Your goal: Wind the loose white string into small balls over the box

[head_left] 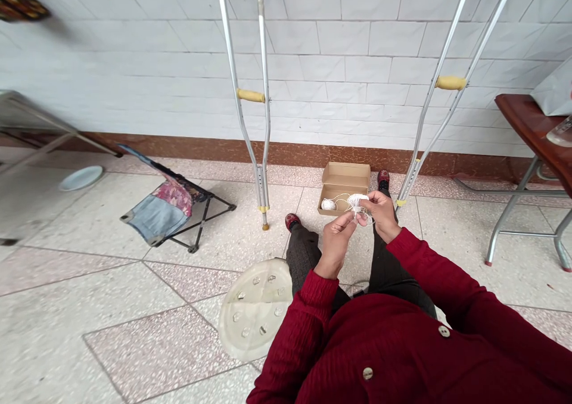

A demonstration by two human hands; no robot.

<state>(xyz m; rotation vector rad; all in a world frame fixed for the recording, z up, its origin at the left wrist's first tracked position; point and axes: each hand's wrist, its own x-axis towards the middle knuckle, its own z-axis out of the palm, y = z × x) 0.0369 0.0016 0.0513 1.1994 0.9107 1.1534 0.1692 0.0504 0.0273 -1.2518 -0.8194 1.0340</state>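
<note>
Left hand pinching white thread, right hand holding small crochet piece, seemingly; both raised, close together.

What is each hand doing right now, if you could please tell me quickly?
Left hand: closed, pinching white thread.
Right hand: closed, holding a small white bundle of that thread.

A cardboard box blocks the way ahead; one aluminium crutch and another bar either side
</note>
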